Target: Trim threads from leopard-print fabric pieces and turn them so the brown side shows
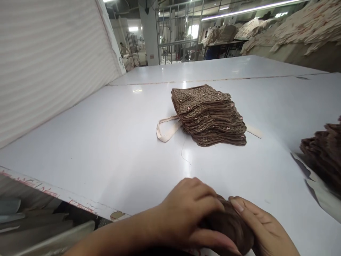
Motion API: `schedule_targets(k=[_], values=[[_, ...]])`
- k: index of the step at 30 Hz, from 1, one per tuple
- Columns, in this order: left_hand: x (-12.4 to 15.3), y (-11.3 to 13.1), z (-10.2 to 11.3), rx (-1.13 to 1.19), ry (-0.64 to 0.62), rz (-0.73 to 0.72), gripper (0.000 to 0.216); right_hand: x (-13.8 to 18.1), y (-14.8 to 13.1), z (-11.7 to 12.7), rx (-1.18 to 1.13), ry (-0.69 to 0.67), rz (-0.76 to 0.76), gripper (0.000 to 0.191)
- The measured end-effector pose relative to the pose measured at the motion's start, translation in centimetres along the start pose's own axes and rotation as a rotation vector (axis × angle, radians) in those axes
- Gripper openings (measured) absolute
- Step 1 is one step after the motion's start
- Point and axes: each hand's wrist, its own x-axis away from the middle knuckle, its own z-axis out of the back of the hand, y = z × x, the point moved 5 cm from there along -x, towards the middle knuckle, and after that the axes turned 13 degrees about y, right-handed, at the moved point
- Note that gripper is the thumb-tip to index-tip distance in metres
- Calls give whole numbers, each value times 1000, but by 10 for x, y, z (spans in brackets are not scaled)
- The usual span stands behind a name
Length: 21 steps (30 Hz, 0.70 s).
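Note:
At the near edge of the table, both my hands grip a dark brown bundle of fabric [231,227]. My left hand [189,213] curls over it from the left, with the thumb below and the fingers on top. On the other side, my right hand [263,227] pinches the bundle's edge between thumb and fingers. Farther off lies a stack of leopard-print fabric pieces [210,115], apart from both hands. A cream fabric strip [166,131] runs under that stack, looped out at its left.
A white table [119,142] spreads ahead. Dark brown fabric pieces [323,149] are piled at the right beside grey sheets [319,192]. White layered material [53,64] rises at the left. Metal racks [181,35] and heaped cream fabric [301,28] stand behind.

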Motion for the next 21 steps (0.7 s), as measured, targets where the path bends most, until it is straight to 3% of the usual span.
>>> schedule_targets(k=[3, 7, 10, 16, 21], values=[[6, 8, -7, -12, -78, -174, 15, -3, -2, 6, -141, -22, -75, 23], [19, 1, -3, 219, -57, -152, 15, -1, -9, 12, -121, -39, -39, 33], [25, -12, 3, 296, -17, -50, 16, 1, -22, 9, 26, -26, 196, 44], [27, -34, 5, 174, 168, 217, 16, 3, -28, -12, 311, 20, 637, 43], [24, -34, -6, 270, 210, 258, 17, 6, -23, -29, 648, 18, 892, 41]])
